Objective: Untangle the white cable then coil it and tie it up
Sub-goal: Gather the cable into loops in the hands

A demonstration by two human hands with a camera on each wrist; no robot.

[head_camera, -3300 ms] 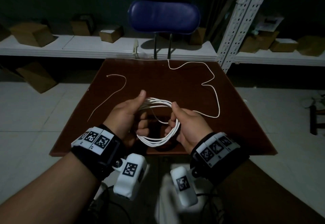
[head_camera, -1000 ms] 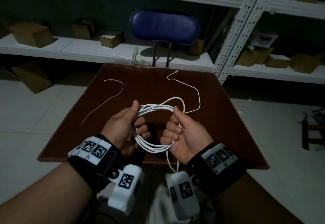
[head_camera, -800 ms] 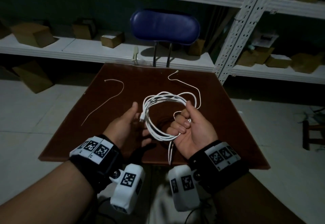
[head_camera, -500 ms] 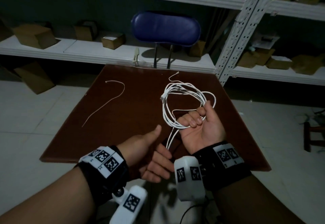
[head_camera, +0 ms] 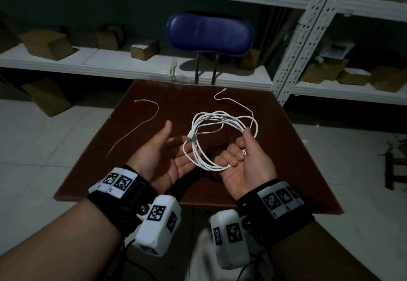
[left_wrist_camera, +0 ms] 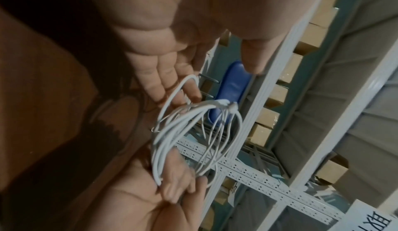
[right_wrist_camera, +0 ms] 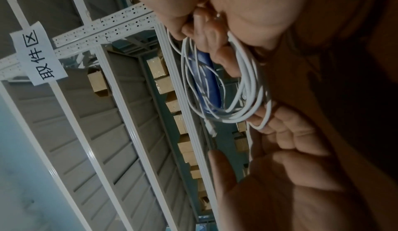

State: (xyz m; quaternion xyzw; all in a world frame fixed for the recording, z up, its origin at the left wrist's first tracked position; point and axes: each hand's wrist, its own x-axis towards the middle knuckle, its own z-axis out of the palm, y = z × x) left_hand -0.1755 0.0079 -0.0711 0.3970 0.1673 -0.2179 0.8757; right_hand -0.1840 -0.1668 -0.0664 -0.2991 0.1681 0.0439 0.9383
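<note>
Brown wooden table (head_camera: 141, 148) sits below both hands. Thin white cable (head_camera: 199, 146), wound in loose uneven loops, hangs above it, one end trailing onto the wood. Right hand (head_camera: 246, 161) clutches the coil; left hand (head_camera: 160, 155) lies flat-palmed beneath, holding nothing.

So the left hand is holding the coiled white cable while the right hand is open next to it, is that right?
Not quite: the hands are swapped. In the head view the right hand holds the coiled white cable with its fingers curled round the loops, while the left hand is open, palm up, beside it.
</note>
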